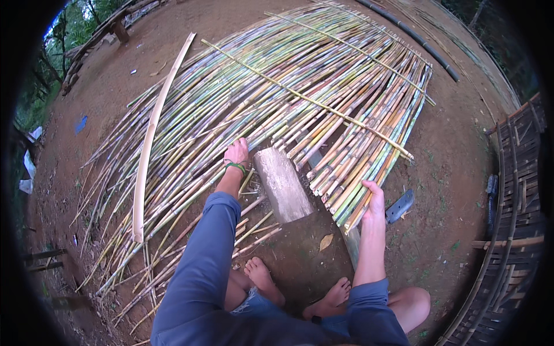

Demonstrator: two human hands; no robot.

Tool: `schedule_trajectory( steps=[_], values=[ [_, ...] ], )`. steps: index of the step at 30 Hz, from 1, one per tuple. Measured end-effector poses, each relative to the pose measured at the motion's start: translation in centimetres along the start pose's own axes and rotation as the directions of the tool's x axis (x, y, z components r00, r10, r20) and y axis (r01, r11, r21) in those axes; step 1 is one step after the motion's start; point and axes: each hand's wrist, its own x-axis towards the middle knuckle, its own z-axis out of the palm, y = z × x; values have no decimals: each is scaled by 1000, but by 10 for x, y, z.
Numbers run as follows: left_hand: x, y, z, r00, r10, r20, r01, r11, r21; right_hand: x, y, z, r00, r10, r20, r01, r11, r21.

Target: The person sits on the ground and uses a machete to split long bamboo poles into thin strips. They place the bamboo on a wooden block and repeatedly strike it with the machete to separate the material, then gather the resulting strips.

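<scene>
A wide mat of thin bamboo canes (231, 86) spreads over the ground, crossed by a slim cane (306, 101) laid over it. On the left part, my left hand (235, 153) is closed round a cane, its fingers partly hidden. My right hand (374, 199) grips the near end of the outermost canes at the right edge, the thumb showing and the other fingers mostly hidden. Between my hands lies a thick wooden block (283, 185), with cane ends touching its far end. A dark broad blade (399, 206) rests on the soil just right of my right hand.
A long split bamboo strip (154, 124) lies across the left canes. Beyond the mat is a dark pole (412, 37). A woven bamboo wall (516, 190) stands at the right. My bare feet (264, 279) are near the block, with short cane pieces (254, 235) beside them.
</scene>
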Motion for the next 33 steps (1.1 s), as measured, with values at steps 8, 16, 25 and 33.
schedule_trajectory(
  steps=[8, 16, 25, 33],
  values=[
    [13, -12, -40, 995, 98, -8, -98, 992, -74, -12, -13, 17, 995, -32, 98, 31, 999, 11],
    [-13, -27, -67, 946, 312, 90, -299, 945, -133, -58, -21, 28, 1000, -6, 27, 7, 999, -44],
    [-10, -27, -75, 913, 298, 278, -254, 950, -183, -72, -17, 29, 973, 76, -216, -83, 996, -22],
    [4, -26, -83, 930, 246, 273, -183, 954, -237, -54, -9, 22, 975, 104, -196, -117, 991, -57]
  ],
)
